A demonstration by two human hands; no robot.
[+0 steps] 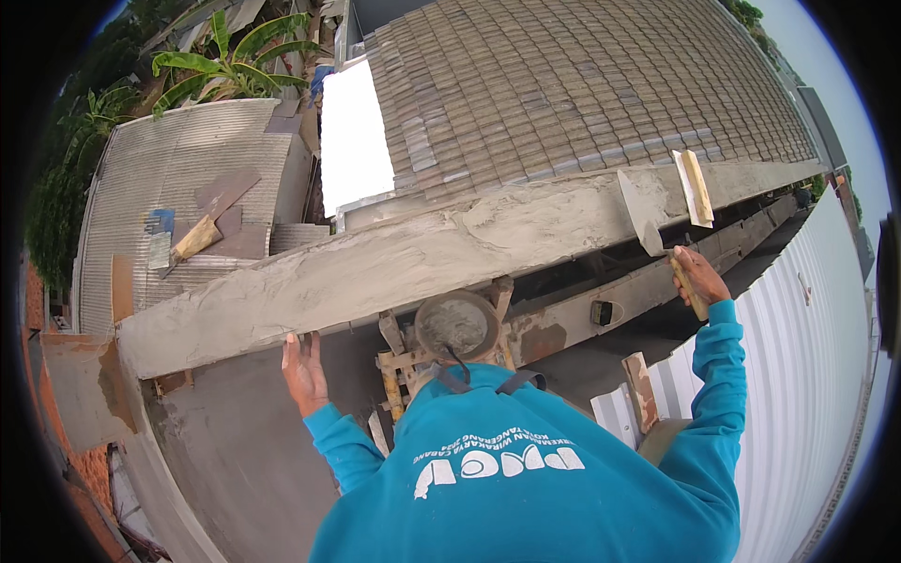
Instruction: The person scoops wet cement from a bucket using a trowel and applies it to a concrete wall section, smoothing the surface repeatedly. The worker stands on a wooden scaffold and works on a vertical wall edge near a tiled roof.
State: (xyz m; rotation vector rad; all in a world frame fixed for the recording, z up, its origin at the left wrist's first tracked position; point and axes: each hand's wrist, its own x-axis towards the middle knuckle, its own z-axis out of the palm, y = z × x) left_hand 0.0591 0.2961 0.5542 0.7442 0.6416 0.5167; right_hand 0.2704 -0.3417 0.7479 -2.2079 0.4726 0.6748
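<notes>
The right hand (699,280) is clamped on the wooden handle of a trowel (644,212) whose blade lies on the wet plastered beam (394,258). The left hand (304,372), fingers open, presses flat against the beam's lower edge, well apart from the right. A mortar bucket (457,325) sits between the hands.

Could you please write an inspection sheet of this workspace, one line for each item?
Surface: long concrete beam coated with wet grey plaster.
Job's things: trowel with wooden handle, blade on the beam; bucket of mortar on a wooden stand below.
Clutter: wooden float lying on the beam; wood scrap near the metal sheets.
Grippers: left hand rests on the beam's lower edge; right hand grips the trowel handle.
Cables: nothing seen.
Surroundings: tiled roof, corrugated metal roof, banana plants.
</notes>
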